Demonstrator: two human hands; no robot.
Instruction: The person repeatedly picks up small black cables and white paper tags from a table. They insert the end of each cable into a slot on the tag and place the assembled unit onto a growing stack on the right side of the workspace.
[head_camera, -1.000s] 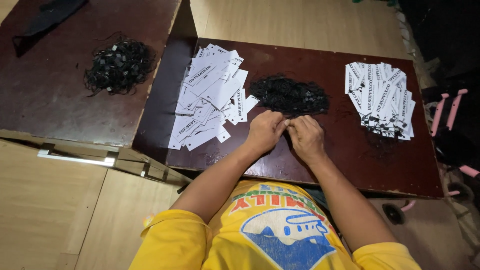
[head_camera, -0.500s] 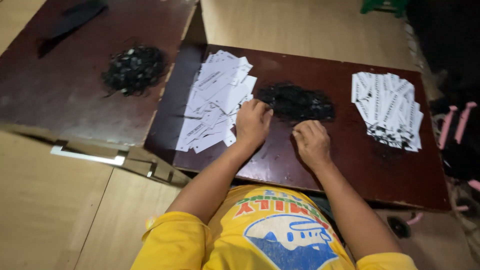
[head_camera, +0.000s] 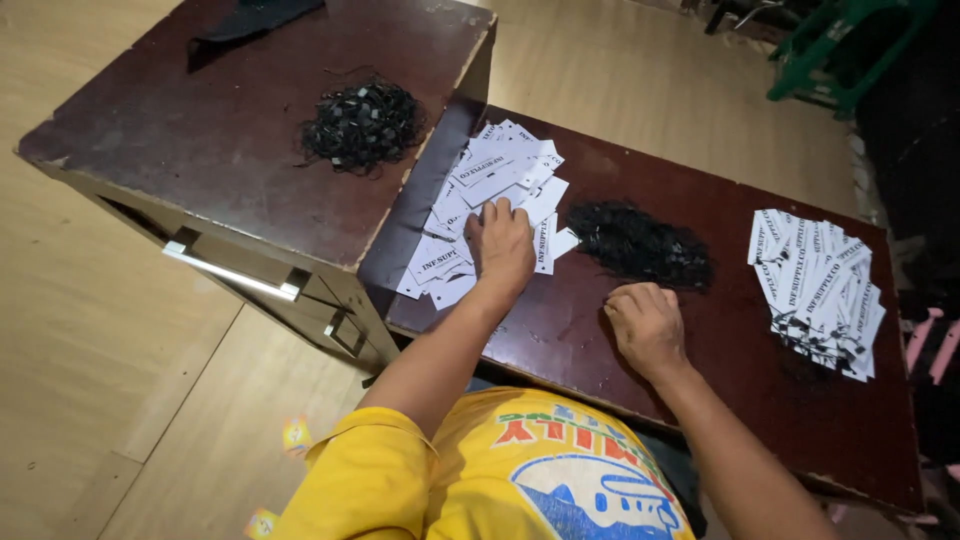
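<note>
shirt: nearest to us, our yellow printed shirt (head_camera: 540, 480) fills the bottom edge, both forearms reaching out from it over the low dark table (head_camera: 700, 400).
right hand: our right hand (head_camera: 648, 325) rests on the bare tabletop just short of the black string pile (head_camera: 640, 245), fingers curled under into a loose fist; we cannot tell whether anything is pinched inside it.
left hand: our left hand (head_camera: 503, 245) lies palm down with fingers together and slightly fanned, pressed on the loose heap of white paper tags (head_camera: 480, 200) at the table's left end.
doing it well: we judge that one tag should be slid off the top with the fingertips, not a clump, keeping the heap from spilling over the near edge; the right hand should stay close to the strings so the two meet in the middle.
finished stack: to the right, well apart from both hands, a fanned stack of white tags with black strings (head_camera: 820, 285) lies by the table's right side.
far side: beyond, on the higher dark cabinet (head_camera: 200, 160), sits a second tangle of black strings (head_camera: 362, 122) and a dark cloth (head_camera: 250, 18) at its far edge.
</note>
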